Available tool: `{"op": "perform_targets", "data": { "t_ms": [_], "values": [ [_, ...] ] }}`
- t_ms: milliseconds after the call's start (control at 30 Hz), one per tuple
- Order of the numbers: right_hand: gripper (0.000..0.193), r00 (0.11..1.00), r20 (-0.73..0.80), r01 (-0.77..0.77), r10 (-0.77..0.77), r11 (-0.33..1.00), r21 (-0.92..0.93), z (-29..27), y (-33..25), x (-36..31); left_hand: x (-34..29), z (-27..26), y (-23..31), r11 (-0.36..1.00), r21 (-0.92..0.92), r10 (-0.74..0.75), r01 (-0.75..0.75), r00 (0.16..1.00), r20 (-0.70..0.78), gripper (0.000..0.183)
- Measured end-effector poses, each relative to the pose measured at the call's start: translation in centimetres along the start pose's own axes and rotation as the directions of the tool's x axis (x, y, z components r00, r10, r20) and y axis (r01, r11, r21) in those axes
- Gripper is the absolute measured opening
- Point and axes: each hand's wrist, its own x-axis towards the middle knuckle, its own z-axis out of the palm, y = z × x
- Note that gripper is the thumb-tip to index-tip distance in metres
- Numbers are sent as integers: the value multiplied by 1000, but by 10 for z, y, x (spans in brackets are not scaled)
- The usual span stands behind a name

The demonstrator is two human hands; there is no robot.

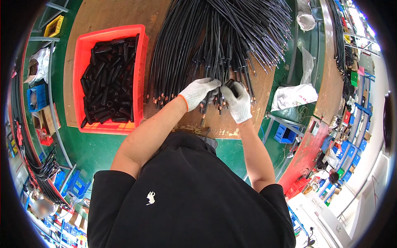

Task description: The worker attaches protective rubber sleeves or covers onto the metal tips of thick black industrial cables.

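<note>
A thick bundle of black cables [173, 53] lies across the wooden table, many of the near ends tipped with bare copper. My left hand [197, 91], in a white knit glove with an orange cuff, is closed at these ends, thumb and fingers pinched on a cable. Just beside it, my gloved right hand [240, 106] is curled round a short black sleeve [231, 84], partly covered by the fingers. Left of the bundle stands a red bin [145, 62] full of similar ribbed black sleeves [108, 78]. The fingertips hide where cable and sleeve meet.
The brown table [111, 14] ends just in front of my body, above a green floor [99, 144]. Metal racks flank it; a white plastic bag [294, 97] and a blue bin [286, 133] are at the right. More cables [337, 41] hang at far right.
</note>
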Motion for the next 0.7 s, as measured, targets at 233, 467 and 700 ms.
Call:
{"op": "perform_targets", "data": {
  "t_ms": [233,467,700],
  "values": [
    [63,924,332,51,190,799,-599,-33,10,-50,-7,-8,-5,959,274,79,-66,996,-37,37],
    [57,914,357,63,194,801,-596,-29,15,-79,-8,6,-15,981,156,133,-114,983,-122,30],
    [51,877,390,51,280,754,-655,-35,10,-84,-4,6,-18,977,137,180,-162,974,-139,32]
  ]
}}
